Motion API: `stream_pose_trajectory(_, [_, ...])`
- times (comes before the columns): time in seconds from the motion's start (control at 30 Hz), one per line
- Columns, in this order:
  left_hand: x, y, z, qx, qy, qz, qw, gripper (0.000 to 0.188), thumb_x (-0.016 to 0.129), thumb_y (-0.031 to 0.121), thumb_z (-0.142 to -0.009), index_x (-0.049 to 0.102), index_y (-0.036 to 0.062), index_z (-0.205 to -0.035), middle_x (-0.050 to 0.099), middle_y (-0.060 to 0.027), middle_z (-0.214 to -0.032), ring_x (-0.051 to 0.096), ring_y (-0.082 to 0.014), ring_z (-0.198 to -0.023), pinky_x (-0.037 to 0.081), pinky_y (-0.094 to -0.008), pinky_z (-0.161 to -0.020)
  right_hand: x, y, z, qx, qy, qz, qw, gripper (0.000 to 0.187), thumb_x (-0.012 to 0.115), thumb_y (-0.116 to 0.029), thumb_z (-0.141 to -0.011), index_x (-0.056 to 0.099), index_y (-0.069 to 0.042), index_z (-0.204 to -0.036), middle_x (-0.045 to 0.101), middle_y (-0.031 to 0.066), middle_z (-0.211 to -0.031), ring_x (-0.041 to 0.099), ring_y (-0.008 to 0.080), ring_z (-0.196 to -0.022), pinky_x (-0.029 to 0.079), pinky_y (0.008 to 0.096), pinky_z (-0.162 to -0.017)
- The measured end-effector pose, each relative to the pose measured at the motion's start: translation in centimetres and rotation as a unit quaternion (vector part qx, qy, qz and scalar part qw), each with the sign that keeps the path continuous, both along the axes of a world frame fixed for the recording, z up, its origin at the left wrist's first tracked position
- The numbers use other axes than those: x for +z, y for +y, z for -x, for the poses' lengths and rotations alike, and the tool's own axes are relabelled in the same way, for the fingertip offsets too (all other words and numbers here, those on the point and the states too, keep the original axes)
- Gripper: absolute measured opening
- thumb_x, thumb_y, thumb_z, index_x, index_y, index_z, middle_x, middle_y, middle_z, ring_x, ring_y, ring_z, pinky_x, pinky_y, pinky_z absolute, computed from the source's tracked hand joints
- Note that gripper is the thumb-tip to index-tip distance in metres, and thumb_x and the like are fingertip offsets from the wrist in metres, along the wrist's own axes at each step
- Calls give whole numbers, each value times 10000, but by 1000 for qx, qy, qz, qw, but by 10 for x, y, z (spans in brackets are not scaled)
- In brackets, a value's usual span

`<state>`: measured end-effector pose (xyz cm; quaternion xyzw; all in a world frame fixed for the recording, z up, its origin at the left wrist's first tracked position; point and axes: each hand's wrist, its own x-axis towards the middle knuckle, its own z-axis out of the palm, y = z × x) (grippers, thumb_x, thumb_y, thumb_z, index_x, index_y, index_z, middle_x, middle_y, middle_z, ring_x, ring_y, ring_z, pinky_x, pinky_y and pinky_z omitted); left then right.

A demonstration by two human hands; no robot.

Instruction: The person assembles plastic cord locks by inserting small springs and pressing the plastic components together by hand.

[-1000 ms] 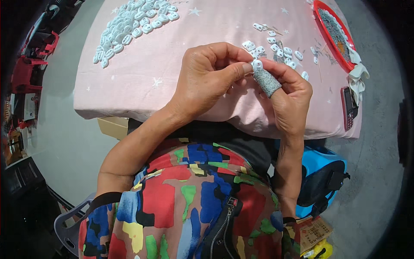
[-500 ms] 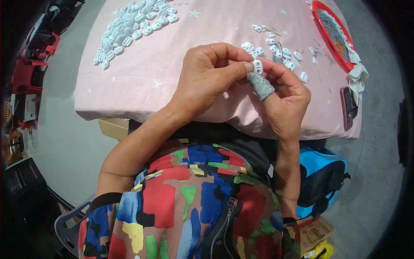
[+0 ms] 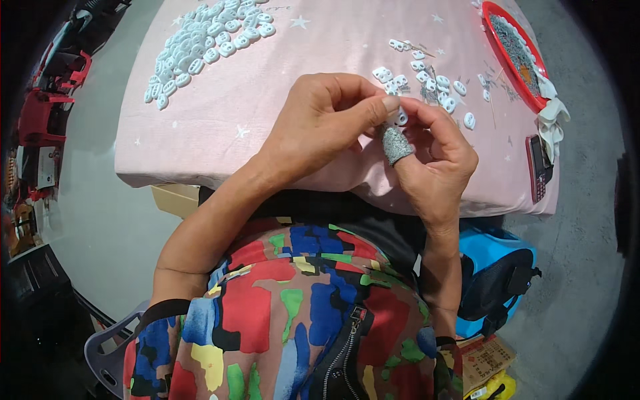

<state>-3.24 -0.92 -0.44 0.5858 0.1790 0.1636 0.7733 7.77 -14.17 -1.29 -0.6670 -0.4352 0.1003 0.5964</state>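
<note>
Over the table's near part, both my hands meet at a small white plastic piece with holes (image 3: pixel 401 119). My left hand (image 3: pixel 327 117) pinches it between thumb and bent forefinger, the thumb covering much of it. The fingers of my right hand (image 3: pixel 441 143) curl against its far side. On my right thumb is a grey knitted finger cover (image 3: pixel 397 145), just below the piece. Beyond my hands lie several loose white pieces (image 3: pixel 443 82) with small grey metal-like bits among them. Their exact kind is too small to tell.
A large heap of white oval pieces (image 3: pixel 200 43) covers the far left of the pink tablecloth (image 3: pixel 200 140). To the right stand a red tray (image 3: pixel 490 40) of grey bits, a white cloth (image 3: pixel 552 127) and a dark red phone (image 3: pixel 537 167). A blue bag (image 3: pixel 497 280) sits beside me.
My right thumb has shifted left and slightly down, standing more upright. The white piece has turned and dropped a little, with my left thumb now over more of it.
</note>
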Motion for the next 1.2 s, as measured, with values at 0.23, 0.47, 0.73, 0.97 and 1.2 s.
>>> stream_pose_trajectory(0.23, [-6, -1, 0, 3, -11, -17, 1000, 202, 676, 178, -923, 694, -16, -978, 686, -32, -860, 613, -67, -787, 488, -212, -682, 17, 2, -4, -3, -214, 80, 974, 384, 676, 27, -704, 672, -6, -1086, 618, 98, -839, 603, 215, -714, 501, 308, -622])
stream_pose_trajectory(0.47, [-4, 0, 0, 0, -8, -43, 999, 187, 675, 155, -922, 689, -23, -977, 685, -40, -861, 619, -80, -803, 506, -233, -716, 26, 5, -13, 29, -347, 115, 930, 400, 616, 39, -650, 649, 11, -1048, 542, 133, -765, 557, 305, -722, 470, 405, -642])
stream_pose_trajectory(0.73, [-5, 0, 0, 8, -15, -15, 1000, 171, 690, 169, -906, 699, -1, -913, 657, -7, -802, 562, -61, -728, 457, -218, -657, 28, 7, -10, 46, -391, 135, 909, 335, 587, 60, -641, 583, 10, -972, 508, 140, -765, 557, 335, -764, 474, 429, -660])
stream_pose_trajectory(0.97, [-7, -1, 2, 13, -23, -2, 1000, 159, 690, 171, -905, 700, 12, -911, 638, 9, -777, 540, -52, -713, 436, -214, -632, 27, 9, -11, 69, -393, 128, 908, 267, 566, 76, -618, 535, -2, -871, 475, 136, -728, 542, 325, -725, 468, 435, -635])
stream_pose_trajectory(1.2, [-4, -2, 2, 12, -27, 6, 1000, 161, 682, 174, -913, 699, 14, -923, 639, 13, -780, 540, -51, -693, 433, -204, -622, 21, 11, -15, 61, -398, 89, 911, 292, 581, 69, -639, 583, 11, -926, 488, 128, -724, 541, 317, -695, 465, 425, -617])
